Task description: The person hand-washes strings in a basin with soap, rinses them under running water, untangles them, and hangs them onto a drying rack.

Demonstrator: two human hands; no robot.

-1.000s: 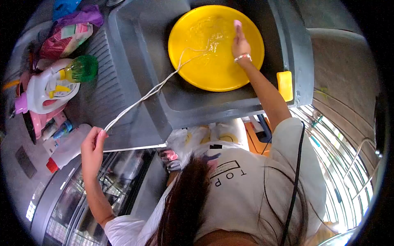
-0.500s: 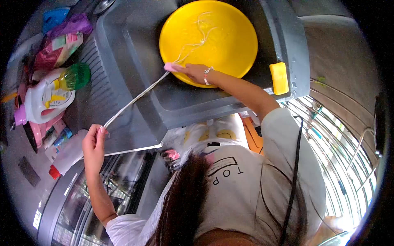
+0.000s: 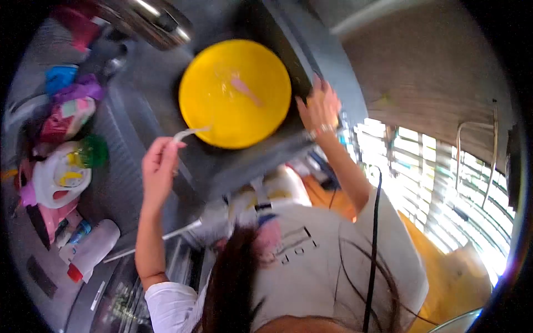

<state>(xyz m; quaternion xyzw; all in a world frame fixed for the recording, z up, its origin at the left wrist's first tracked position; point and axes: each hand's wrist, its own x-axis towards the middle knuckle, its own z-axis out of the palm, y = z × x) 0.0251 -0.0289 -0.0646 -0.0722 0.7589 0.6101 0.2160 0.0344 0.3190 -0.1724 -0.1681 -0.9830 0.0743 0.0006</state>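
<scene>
Left hand of mine [image 3: 160, 164] is over the grey sink [image 3: 233, 175], whose ribbed side stretches away to the left of it. Ahead and to the right of this hand, in the bowl, sits a yellow basin [image 3: 261, 122], and inside it lies a pink piece [image 3: 244, 90], blurred. Farther to the left of the same hand stand a white bottle [image 3: 47, 186] and other containers.

My left forearm reaches forward, and thumb and fingers are pinching a white cord [image 3: 191, 133]. From the fingertips the cord goes right, toward the near rim of the basin, where it is too blurred to follow. My right hand [image 3: 322, 105], on the other side of the basin, has its fingers spread; whether it touches the sink's right edge, I cannot tell.

Between left hand and basin there is little room, crossed by the cord. Well ahead of this hand hangs a metal tap [image 3: 158, 25]. Beyond my right hand are a brown wall [image 3: 405, 77] and window bars [image 3: 438, 177].
</scene>
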